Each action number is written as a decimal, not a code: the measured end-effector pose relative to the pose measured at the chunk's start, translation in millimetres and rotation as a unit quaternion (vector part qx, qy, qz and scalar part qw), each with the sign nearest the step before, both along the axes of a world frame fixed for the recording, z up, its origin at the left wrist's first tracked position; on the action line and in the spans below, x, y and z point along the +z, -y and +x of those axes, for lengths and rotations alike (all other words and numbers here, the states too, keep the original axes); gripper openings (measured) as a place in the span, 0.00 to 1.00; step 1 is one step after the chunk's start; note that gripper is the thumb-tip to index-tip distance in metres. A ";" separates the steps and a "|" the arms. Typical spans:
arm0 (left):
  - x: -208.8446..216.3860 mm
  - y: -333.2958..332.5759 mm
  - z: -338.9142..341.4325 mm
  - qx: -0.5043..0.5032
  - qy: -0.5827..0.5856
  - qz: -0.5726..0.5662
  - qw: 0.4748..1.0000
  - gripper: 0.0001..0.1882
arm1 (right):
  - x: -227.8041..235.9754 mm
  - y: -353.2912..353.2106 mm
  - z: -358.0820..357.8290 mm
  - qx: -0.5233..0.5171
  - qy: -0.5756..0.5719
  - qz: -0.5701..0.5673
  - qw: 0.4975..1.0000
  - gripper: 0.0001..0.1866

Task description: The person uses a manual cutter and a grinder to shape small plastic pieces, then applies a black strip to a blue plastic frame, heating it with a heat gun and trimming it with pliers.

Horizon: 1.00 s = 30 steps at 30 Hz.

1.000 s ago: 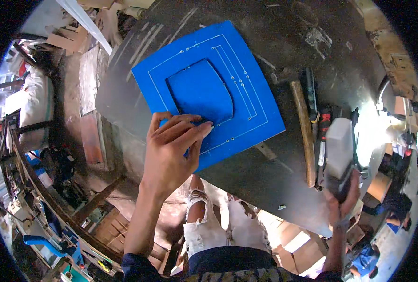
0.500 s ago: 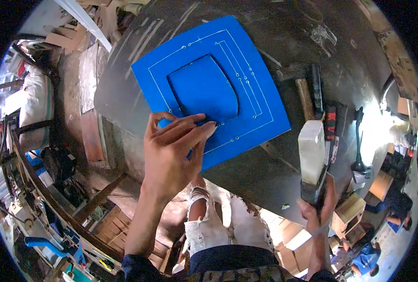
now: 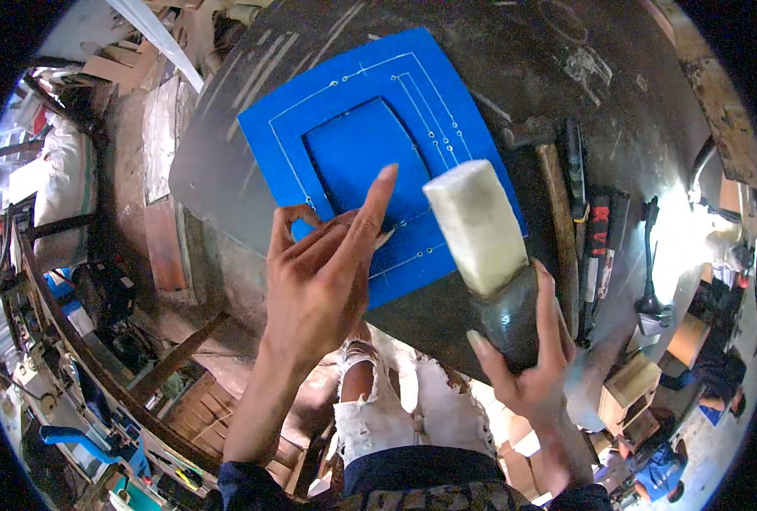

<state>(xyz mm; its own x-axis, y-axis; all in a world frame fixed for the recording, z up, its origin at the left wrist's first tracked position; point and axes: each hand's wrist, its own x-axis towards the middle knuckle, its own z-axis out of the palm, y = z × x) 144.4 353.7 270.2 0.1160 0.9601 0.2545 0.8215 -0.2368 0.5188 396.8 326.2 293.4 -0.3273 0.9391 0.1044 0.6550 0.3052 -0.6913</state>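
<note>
A blue sheet (image 3: 468, 98) with thin pale outlines and several small holes lies flat on a dark tabletop. Inside it is a four-sided blue inner shape (image 3: 370, 153) with a dark edge. My left hand (image 3: 314, 277) rests over the sheet's near left part, index finger stretched out and raised, the other fingers bent and apart. Whether something small lies under those fingers is hidden. My right hand (image 3: 532, 366) grips a blunt white block with a dark grey lower part (image 3: 480, 226). It is held tilted above the sheet's near right side, covering some of the outlines.
Right of the sheet lie a hammer (image 3: 557, 221) with a wooden handle, dark long-handled tools (image 3: 576, 170) and a red-and-black tool (image 3: 598, 226). Farther right is a black tool (image 3: 649, 255). People (image 3: 664, 468) are in the lower right background. A wooden rail (image 3: 114, 383) runs at left.
My right hand has brought the white block leftward and up, from beside the tools to over the sheet. My left index finger has lifted. The sheet stays where it was.
</note>
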 end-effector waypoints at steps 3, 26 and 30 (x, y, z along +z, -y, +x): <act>-9.6 2.5 4.1 0.041 0.015 -0.015 0.999 0.50 | 1.3 -5.2 -12.2 0.005 0.020 0.038 0.999 0.43; -20.9 33.1 14.3 0.251 0.115 -0.021 0.961 0.68 | -0.3 -1.2 -24.6 0.025 -0.034 0.062 0.997 0.45; -37.9 35.4 25.6 0.276 0.216 -0.040 0.936 0.66 | -14.4 -6.0 -37.7 0.044 0.045 -0.006 0.998 0.42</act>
